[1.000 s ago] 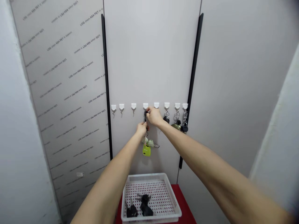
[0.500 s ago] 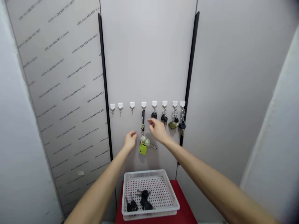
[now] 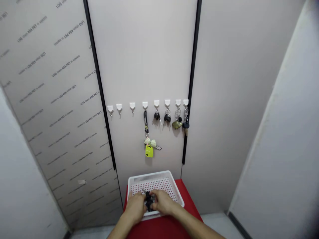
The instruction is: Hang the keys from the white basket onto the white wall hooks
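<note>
My left hand (image 3: 136, 206) and my right hand (image 3: 163, 201) are both down in the white plastic basket (image 3: 175, 191), close together. Between them is a bunch of black-headed keys (image 3: 149, 200), with a metal blade sticking out toward the wall. The fingers of both hands are closed on this bunch and hide part of it. My left hand covers the basket's near left area, so any other keys there are hidden.
The basket stands on a red surface (image 3: 190, 202) against a pale panel. White hooks (image 3: 132, 105) run across the panel. The three left ones are bare; the others carry key bunches (image 3: 167, 118), one with a lime-green tag (image 3: 149, 151). Black vertical strips (image 3: 193, 73) flank the panel.
Both hands have come down from the hanging keys into the basket and closed on black keys there. The bunch with the lime-green tag hangs on its hook. The view has shifted.
</note>
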`<move>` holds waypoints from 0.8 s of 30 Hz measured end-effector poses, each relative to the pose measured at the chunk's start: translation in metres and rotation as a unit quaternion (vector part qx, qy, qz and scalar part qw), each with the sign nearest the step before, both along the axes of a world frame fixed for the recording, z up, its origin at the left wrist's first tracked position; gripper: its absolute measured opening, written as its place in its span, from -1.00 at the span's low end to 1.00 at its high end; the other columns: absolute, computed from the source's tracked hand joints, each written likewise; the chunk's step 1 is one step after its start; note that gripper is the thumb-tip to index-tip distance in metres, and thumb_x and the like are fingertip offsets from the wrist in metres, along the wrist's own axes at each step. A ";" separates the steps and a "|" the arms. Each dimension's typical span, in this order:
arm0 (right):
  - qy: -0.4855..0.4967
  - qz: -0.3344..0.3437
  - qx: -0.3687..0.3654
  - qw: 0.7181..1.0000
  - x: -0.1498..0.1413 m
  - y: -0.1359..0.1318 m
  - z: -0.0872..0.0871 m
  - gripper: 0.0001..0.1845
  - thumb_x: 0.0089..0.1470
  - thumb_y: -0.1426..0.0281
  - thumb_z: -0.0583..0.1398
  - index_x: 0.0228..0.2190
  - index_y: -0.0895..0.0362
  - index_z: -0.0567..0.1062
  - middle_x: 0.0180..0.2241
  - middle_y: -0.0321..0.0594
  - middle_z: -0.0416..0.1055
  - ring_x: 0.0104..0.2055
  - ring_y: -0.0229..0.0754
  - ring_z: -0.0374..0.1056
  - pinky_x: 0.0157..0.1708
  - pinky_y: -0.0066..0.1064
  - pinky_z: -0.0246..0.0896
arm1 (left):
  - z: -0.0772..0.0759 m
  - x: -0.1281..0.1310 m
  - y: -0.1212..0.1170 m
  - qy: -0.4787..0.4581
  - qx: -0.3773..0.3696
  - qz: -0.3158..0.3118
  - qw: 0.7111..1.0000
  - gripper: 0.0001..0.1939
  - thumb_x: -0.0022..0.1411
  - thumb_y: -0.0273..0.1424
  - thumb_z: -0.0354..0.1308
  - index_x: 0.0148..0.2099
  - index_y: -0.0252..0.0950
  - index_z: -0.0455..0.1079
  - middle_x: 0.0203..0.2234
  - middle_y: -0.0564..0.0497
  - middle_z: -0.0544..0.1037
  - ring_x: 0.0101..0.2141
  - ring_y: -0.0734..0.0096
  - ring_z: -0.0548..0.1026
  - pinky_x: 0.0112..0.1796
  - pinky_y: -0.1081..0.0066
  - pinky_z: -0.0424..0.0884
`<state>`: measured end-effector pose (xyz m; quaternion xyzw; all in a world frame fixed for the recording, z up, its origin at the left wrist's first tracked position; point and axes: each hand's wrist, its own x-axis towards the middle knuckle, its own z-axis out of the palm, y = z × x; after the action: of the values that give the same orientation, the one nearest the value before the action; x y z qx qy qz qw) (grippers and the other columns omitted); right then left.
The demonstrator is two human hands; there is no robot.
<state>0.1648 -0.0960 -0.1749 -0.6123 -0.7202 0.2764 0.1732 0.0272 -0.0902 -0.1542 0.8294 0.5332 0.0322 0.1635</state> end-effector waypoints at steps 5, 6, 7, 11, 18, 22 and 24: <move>0.025 0.004 -0.005 1.000 0.001 0.001 -0.001 -0.58 -0.46 0.40 0.16 -0.37 0.10 0.35 -0.54 -0.33 0.32 -0.54 -0.34 0.16 -0.58 -0.59 -0.04 | -0.004 0.002 0.007 -0.003 -0.021 0.014 1.000 -0.67 -0.19 -0.55 -0.12 -0.29 -0.25 0.25 -0.40 -0.04 0.40 -0.35 0.33 0.32 -0.37 0.42 0.17; 0.027 0.004 -0.009 1.000 0.001 0.001 -0.002 -0.59 -0.47 0.41 0.16 -0.38 0.11 0.35 -0.54 -0.34 0.31 -0.55 -0.35 0.14 -0.60 -0.59 -0.05 | -0.006 0.002 0.008 -0.006 -0.017 0.014 1.000 -0.69 -0.18 -0.55 -0.13 -0.33 -0.25 0.27 -0.42 -0.03 0.40 -0.37 0.34 0.33 -0.39 0.43 0.17; 0.028 0.003 -0.012 1.000 0.001 0.001 -0.004 -0.60 -0.47 0.41 0.16 -0.39 0.11 0.35 -0.56 -0.35 0.30 -0.56 -0.36 0.13 -0.61 -0.59 -0.06 | -0.008 0.001 0.008 -0.008 -0.014 0.013 1.000 -0.72 -0.17 -0.55 -0.14 -0.36 -0.25 0.28 -0.43 -0.03 0.40 -0.37 0.35 0.32 -0.40 0.44 0.17; 0.069 -0.001 -0.009 0.998 0.001 0.004 -0.011 -0.68 -0.42 0.46 0.13 -0.43 0.13 0.33 -0.66 -0.40 0.21 -0.63 -0.41 0.07 -0.66 -0.60 -0.11 | -0.013 0.000 0.009 -0.031 -0.018 0.006 0.999 -0.72 -0.20 -0.49 -0.07 -0.33 -0.26 0.27 -0.37 -0.01 0.38 -0.31 0.34 0.30 -0.37 0.46 0.16; 0.315 -0.085 -0.078 0.942 0.001 0.008 -0.007 -0.79 -0.27 0.46 0.00 -0.43 0.18 0.24 -0.77 -0.49 0.06 -0.78 -0.45 0.02 -0.76 -0.60 -0.13 | -0.015 -0.004 0.010 -0.118 -0.021 -0.038 0.992 -0.54 -0.19 -0.42 -0.01 -0.13 -0.18 0.16 -0.21 0.04 0.30 -0.22 0.41 0.24 -0.28 0.52 0.11; 0.410 -0.116 -0.076 0.901 0.004 0.006 -0.002 -0.81 -0.28 0.39 0.03 -0.49 0.19 0.23 -0.81 -0.49 0.11 -0.78 -0.45 0.04 -0.73 -0.58 -0.04 | -0.022 -0.003 0.012 -0.172 -0.049 -0.025 0.984 -0.72 -0.15 -0.37 -0.04 -0.29 -0.26 0.27 -0.41 0.05 0.39 -0.39 0.45 0.29 -0.39 0.53 0.14; 0.456 -0.132 -0.081 0.876 0.007 0.005 -0.002 -0.79 -0.30 0.35 0.05 -0.49 0.19 0.23 -0.79 -0.47 0.16 -0.76 -0.44 0.08 -0.70 -0.56 0.01 | -0.026 -0.001 0.013 -0.228 -0.069 -0.019 0.971 -0.79 -0.10 -0.35 -0.09 -0.40 -0.30 0.30 -0.53 0.07 0.38 -0.47 0.49 0.29 -0.43 0.54 0.15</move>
<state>0.1716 -0.0914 -0.1771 -0.5194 -0.4490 0.5568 0.4675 0.0258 -0.0767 -0.1806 0.7969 0.4669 0.1808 0.3381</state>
